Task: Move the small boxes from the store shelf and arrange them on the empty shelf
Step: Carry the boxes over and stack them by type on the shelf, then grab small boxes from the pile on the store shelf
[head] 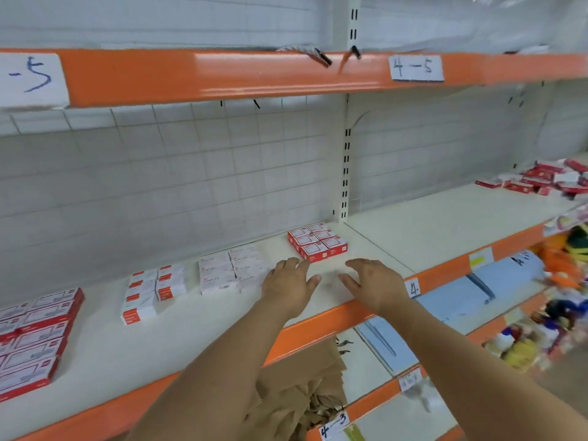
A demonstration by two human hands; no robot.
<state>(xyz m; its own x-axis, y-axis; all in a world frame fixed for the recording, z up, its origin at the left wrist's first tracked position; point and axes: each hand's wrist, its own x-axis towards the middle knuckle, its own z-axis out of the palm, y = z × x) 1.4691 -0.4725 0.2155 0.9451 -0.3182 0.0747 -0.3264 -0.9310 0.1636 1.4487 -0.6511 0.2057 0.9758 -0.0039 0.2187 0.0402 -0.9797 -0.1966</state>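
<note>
Both hands, left hand (291, 283) and right hand (372, 283), are held flat over the shelf (334, 281) with fingers (313, 279) spread loose and nothing gripped, just below the red boxes (317, 241).

A shop aisle, seen from head height in front of metal retail shelving. Long white shelves (429, 224) with orange front edges (222, 74) run left to right in tiers, backed by white wire-grid panels (191, 160) and a slotted upright post (346, 173), and handwritten paper labels (416, 67) reading things like "4-5" and "4-3" are stuck to the orange edges. Small red-and-white boxes (318, 241) sit in neat blocks on the near shelf, a looser pile of similar boxes (547, 179) lies far right, and blurred colourful goods (541, 329) fill lower shelves at right.
</note>
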